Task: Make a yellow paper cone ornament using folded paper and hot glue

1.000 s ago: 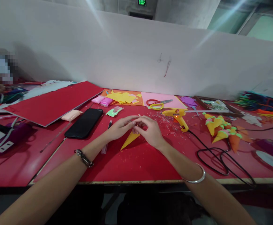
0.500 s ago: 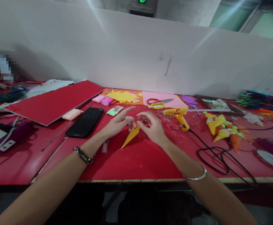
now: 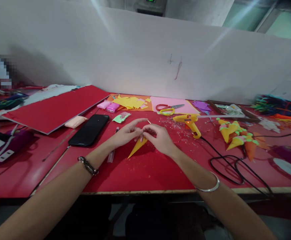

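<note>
A small yellow paper cone (image 3: pixel 136 148) hangs point down and leftward beneath my fingers, its wide end hidden by them. My left hand (image 3: pixel 126 134) pinches at that wide end, thumb bent in and index finger reaching over the top. Against its fingertips, the thumb and fingers of my right hand (image 3: pixel 160 136) are pressed together; what lies between them is hidden. A thin pale stick or strand (image 3: pixel 149 122) shows just above the fingertips. Under my left wrist a narrow clear strip (image 3: pixel 111 156) lies on the red table (image 3: pixel 145 180).
A yellow glue gun (image 3: pixel 191 125) with a lit red light and black cable lies at right, by finished cones (image 3: pixel 235 133). Scissors (image 3: pixel 169 109) rest on pink paper behind. At left are a black phone (image 3: pixel 89 130), clay packets (image 3: pixel 112 106) and a red board (image 3: pixel 60 107).
My hands have come together, fingertips now meeting over the cone's wide end. My left fingers, spread before, have bent inward. A thin pale strand now shows above them.
</note>
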Motion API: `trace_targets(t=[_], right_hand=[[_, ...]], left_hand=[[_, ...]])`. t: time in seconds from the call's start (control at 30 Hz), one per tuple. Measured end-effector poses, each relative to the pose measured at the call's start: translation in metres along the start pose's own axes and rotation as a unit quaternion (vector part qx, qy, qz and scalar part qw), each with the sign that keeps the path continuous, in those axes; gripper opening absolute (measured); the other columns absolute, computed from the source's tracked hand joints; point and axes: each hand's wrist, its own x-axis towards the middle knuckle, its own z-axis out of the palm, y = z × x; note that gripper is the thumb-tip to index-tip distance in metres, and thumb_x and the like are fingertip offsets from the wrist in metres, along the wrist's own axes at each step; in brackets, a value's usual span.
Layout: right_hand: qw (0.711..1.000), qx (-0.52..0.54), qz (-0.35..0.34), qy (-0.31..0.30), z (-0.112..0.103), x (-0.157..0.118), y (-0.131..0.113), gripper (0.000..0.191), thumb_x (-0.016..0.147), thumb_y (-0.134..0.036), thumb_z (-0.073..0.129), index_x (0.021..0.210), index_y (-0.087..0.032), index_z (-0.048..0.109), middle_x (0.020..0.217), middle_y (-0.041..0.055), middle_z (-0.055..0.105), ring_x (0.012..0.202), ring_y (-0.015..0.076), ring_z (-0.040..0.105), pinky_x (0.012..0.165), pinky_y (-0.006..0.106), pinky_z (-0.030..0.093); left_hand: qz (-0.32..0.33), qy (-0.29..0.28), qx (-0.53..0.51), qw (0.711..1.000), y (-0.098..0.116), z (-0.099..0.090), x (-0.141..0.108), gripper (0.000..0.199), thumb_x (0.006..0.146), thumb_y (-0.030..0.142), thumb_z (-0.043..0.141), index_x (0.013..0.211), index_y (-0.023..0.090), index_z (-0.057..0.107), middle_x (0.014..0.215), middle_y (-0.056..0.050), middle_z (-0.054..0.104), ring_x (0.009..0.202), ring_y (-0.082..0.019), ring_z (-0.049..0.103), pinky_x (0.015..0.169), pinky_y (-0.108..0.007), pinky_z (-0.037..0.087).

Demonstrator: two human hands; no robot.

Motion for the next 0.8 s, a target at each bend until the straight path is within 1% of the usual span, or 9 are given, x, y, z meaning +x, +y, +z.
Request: trace_targets(t=[0.17, 0.33, 0.4, 0.5, 0.57, 0.63, 0.7, 0.77, 0.8], right_hand=[[0.999, -0.037, -0.005, 0.007, -0.001, 0.000, -0.001, 0.011, 0.079, -0.018, 0.045, 0.075, -0.018, 0.055, 0.070, -0.0001, 0.061, 0.067, 0.0103, 0.057, 0.067, 0.023, 0.044], [0.998, -0.052, 0.004, 0.023, 0.000, 0.000, 0.005, 0.006, 0.075, -0.018, 0.048, 0.074, -0.017, 0.054, 0.066, -0.0015, 0.058, 0.058, 0.0087, 0.051, 0.058, 0.021, 0.041], [0.999, -0.044, 0.016, 0.028, 0.001, 0.000, 0.007, 0.007, 0.075, -0.020, 0.048, 0.075, -0.018, 0.054, 0.067, -0.0010, 0.058, 0.059, 0.0090, 0.051, 0.058, 0.022, 0.041], [0.998, 0.002, 0.039, 0.040, 0.000, 0.001, 0.009, 0.006, 0.074, -0.022, 0.050, 0.075, -0.018, 0.053, 0.069, -0.0005, 0.057, 0.062, 0.0098, 0.052, 0.060, 0.023, 0.042], [0.995, 0.043, 0.055, 0.069, -0.003, 0.002, 0.011, 0.005, 0.072, -0.023, 0.053, 0.073, -0.018, 0.052, 0.067, -0.0013, 0.055, 0.061, 0.0095, 0.052, 0.060, 0.023, 0.043], [0.986, 0.086, 0.073, 0.119, -0.006, 0.005, 0.015, 0.007, 0.070, -0.023, 0.055, 0.072, -0.018, 0.052, 0.066, -0.0025, 0.054, 0.058, 0.0085, 0.052, 0.058, 0.022, 0.043], [0.974, 0.125, 0.091, 0.167, -0.010, 0.007, 0.018, 0.009, 0.069, -0.024, 0.056, 0.076, -0.018, 0.053, 0.068, -0.0026, 0.055, 0.058, 0.0080, 0.052, 0.059, 0.022, 0.044], [0.965, 0.149, 0.108, 0.187, -0.012, 0.008, 0.020, 0.015, 0.068, -0.023, 0.057, 0.082, -0.018, 0.057, 0.075, -0.0010, 0.059, 0.063, 0.0086, 0.055, 0.064, 0.024, 0.046], [0.964, 0.153, 0.114, 0.185, -0.013, 0.008, 0.020, 0.018, 0.068, -0.023, 0.058, 0.085, -0.019, 0.059, 0.078, -0.0001, 0.061, 0.066, 0.0091, 0.057, 0.067, 0.025, 0.047]], left_hand=[[-0.006, 0.000, -0.006, 1.000, 0.001, 0.001, 0.000, 0.048, 0.084, 0.028, 0.044, 0.128, 0.017, 0.032, 0.062, 0.001, 0.054, 0.055, -0.007, 0.046, 0.053, -0.019, 0.035], [-0.028, 0.014, -0.003, 1.000, 0.000, 0.000, 0.000, 0.043, 0.081, 0.026, 0.047, 0.122, 0.016, 0.041, 0.059, 0.003, 0.052, 0.053, -0.007, 0.046, 0.052, -0.019, 0.034], [-0.026, 0.026, -0.013, 0.999, -0.001, 0.000, 0.001, 0.040, 0.080, 0.026, 0.046, 0.119, 0.016, 0.044, 0.058, 0.003, 0.052, 0.052, -0.007, 0.046, 0.052, -0.020, 0.034], [-0.023, 0.042, -0.032, 0.998, -0.004, -0.001, 0.001, 0.036, 0.079, 0.023, 0.046, 0.114, 0.017, 0.049, 0.055, 0.004, 0.050, 0.050, -0.007, 0.044, 0.051, -0.020, 0.033], [-0.026, 0.064, -0.054, 0.996, -0.004, -0.003, 0.001, 0.033, 0.076, 0.019, 0.046, 0.108, 0.017, 0.052, 0.052, 0.005, 0.046, 0.048, -0.006, 0.041, 0.049, -0.019, 0.031], [-0.026, 0.097, -0.083, 0.991, -0.005, -0.006, 0.002, 0.031, 0.072, 0.015, 0.045, 0.102, 0.016, 0.055, 0.049, 0.006, 0.041, 0.045, -0.006, 0.037, 0.047, -0.019, 0.028], [-0.023, 0.125, -0.103, 0.987, -0.005, -0.010, 0.003, 0.030, 0.069, 0.013, 0.042, 0.095, 0.015, 0.057, 0.049, 0.006, 0.038, 0.045, -0.006, 0.034, 0.046, -0.019, 0.027], [-0.023, 0.136, -0.111, 0.984, -0.006, -0.012, 0.004, 0.029, 0.066, 0.012, 0.039, 0.088, 0.014, 0.058, 0.051, 0.004, 0.040, 0.046, -0.007, 0.035, 0.047, -0.020, 0.028], [-0.027, 0.139, -0.109, 0.984, -0.007, -0.013, 0.004, 0.028, 0.064, 0.011, 0.038, 0.085, 0.013, 0.058, 0.053, 0.004, 0.041, 0.048, -0.007, 0.036, 0.048, -0.020, 0.029]])
